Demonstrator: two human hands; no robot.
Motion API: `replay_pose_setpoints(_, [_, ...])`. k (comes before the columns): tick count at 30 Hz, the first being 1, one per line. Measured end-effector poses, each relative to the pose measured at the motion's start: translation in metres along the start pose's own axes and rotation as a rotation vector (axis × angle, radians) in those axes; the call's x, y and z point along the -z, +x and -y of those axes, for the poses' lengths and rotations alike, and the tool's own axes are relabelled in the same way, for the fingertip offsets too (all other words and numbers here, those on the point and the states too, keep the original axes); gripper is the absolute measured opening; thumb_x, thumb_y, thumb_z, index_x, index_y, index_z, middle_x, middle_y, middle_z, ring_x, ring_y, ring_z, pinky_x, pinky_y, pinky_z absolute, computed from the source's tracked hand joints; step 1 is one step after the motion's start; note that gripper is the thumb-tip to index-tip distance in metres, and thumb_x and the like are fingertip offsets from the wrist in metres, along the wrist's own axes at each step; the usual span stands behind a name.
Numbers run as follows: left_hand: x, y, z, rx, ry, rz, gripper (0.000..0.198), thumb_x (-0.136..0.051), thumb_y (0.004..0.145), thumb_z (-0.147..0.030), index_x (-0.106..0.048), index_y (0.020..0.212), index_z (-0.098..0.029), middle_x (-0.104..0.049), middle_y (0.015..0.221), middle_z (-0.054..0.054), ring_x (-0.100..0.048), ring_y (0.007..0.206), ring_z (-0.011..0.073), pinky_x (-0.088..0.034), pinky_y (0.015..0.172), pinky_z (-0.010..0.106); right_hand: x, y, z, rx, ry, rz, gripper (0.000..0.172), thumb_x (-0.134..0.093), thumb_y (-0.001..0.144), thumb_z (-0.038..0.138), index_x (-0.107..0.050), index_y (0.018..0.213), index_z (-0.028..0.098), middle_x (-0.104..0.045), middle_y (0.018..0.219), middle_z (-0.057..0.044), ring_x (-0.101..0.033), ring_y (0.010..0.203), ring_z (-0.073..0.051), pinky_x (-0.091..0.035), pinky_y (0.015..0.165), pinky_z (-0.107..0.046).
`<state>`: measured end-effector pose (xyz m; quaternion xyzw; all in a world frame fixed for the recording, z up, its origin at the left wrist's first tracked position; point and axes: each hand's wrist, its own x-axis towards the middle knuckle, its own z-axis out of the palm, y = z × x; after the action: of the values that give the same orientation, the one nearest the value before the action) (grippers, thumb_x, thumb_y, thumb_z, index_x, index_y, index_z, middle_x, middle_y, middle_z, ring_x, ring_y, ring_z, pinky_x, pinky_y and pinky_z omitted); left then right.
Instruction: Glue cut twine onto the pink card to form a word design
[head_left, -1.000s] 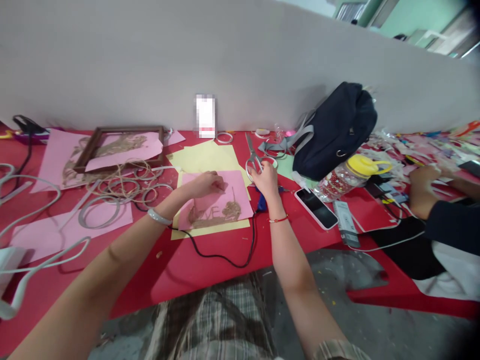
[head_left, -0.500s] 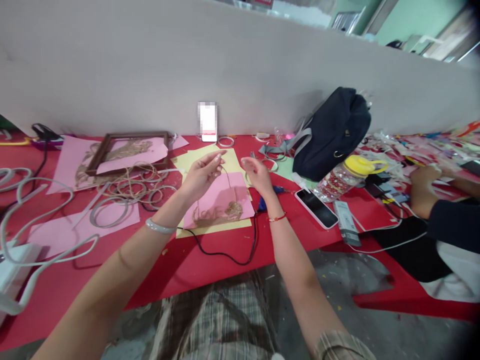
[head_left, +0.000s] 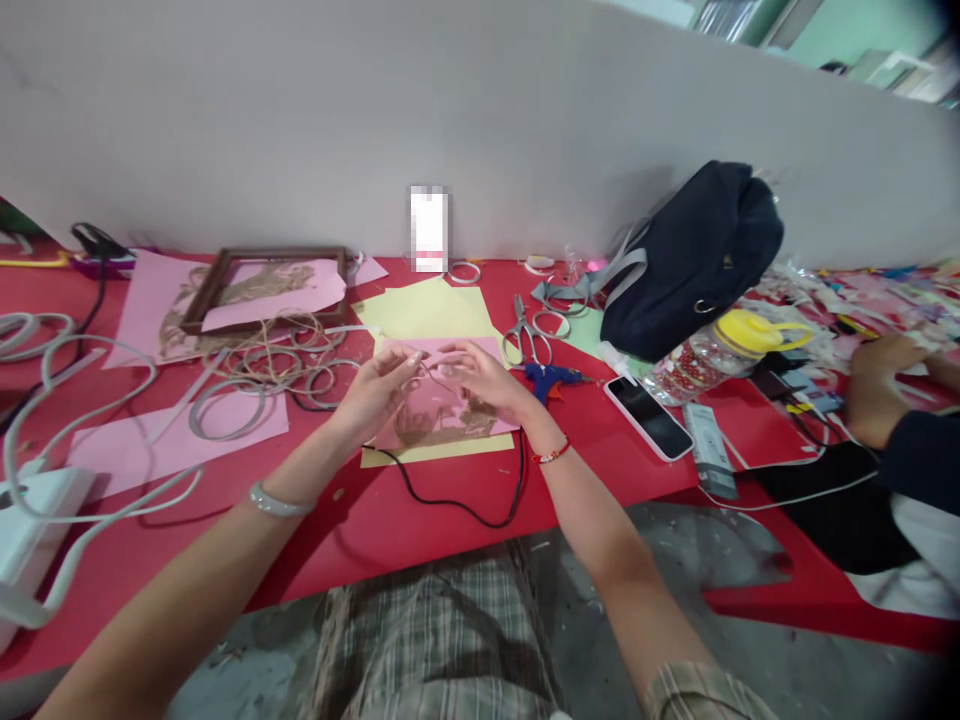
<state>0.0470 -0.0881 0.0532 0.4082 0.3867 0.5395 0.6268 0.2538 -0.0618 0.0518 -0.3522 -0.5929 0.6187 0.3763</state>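
- A grey partition wall [head_left: 375, 120] ran behind a red table [head_left: 330, 530], and a green wall [head_left: 855, 30] showed beyond it at top right.
- In the head view, the left hand [head_left: 375, 395] and right hand [head_left: 484, 380] were raised over the table, their fingertips facing each other and nearly meeting.
- The fingers of both hands were loosely drawn together, not spread wide. A thin strand of twine [head_left: 431, 372] seemed to run between them, but whether either hand pinched it was too fine to tell.
- Directly below the hands lay a pink paper sheet [head_left: 457, 350] bearing twine lettering [head_left: 442, 427], on top of a yellow paper sheet [head_left: 427, 310].
- A bangle [head_left: 277, 503] circled the left wrist, and a red thread bracelet [head_left: 551, 454] circled the right.
- Just right of the papers lay steel scissors [head_left: 529, 338] and a blue glue gun [head_left: 551, 380], whose black cord [head_left: 457, 507] looped in front of the sheets.
- To the left were a coil of twine [head_left: 277, 365] and a wooden frame [head_left: 262, 253] on pink paper.
- Further right were a smartphone [head_left: 649, 418], a yellow-capped bottle [head_left: 720, 360] and a black backpack [head_left: 694, 260].
- At far right, a co-worker's hand [head_left: 881, 400] rested among paper scraps.
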Motion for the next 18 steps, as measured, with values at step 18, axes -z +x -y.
replay_pose_setpoints(18, [0.048, -0.011, -0.019, -0.206, 0.906, 0.032, 0.036, -0.071, 0.086, -0.054, -0.075, 0.088, -0.018, -0.074, 0.086, 0.006, -0.064, 0.074, 0.018, -0.049, 0.069, 0.028, 0.01, 0.0, -0.005, 0.082, -0.731, 0.203, 0.029, -0.06, 0.098, 0.032, -0.071, 0.076, 0.017, -0.07, 0.079, -0.003, -0.059, 0.076, -0.016, -0.039, 0.074, -0.027])
